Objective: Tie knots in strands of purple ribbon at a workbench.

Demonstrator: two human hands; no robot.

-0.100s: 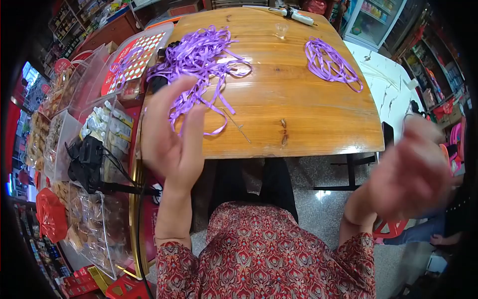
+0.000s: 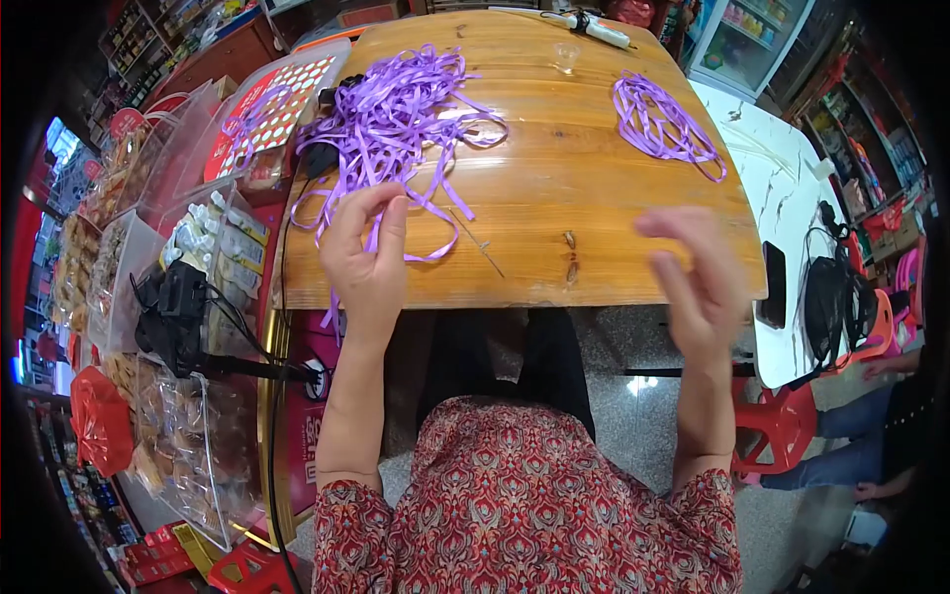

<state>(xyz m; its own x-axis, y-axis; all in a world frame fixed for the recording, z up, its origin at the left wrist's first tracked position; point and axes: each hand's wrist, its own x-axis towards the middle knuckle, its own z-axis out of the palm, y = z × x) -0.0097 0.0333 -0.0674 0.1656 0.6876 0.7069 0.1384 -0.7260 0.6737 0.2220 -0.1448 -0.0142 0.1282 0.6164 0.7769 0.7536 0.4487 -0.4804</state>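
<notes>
My left hand hovers over the table's near left part, in front of a heap of purple ribbon. Its fingers are curled and the thumb tip meets the index finger; I cannot make out anything between them. To the right, my right hand is raised over the table's near right corner, blurred, with thumb and fingers apart and nothing in them. Farther back on that side lies a looser coil of purple ribbon. A thin stick-like piece rests on the wood between the hands.
The wooden table carries a small clear cup and a white tool with a cord at its far edge. Packaged goods in clear bins line the left. A marble-patterned table with a phone and a red stool stand right.
Both hands have come lower and smaller in view. The left thumb and index finger have closed together. The right hand has moved left, from beyond the table's right edge to over its corner.
</notes>
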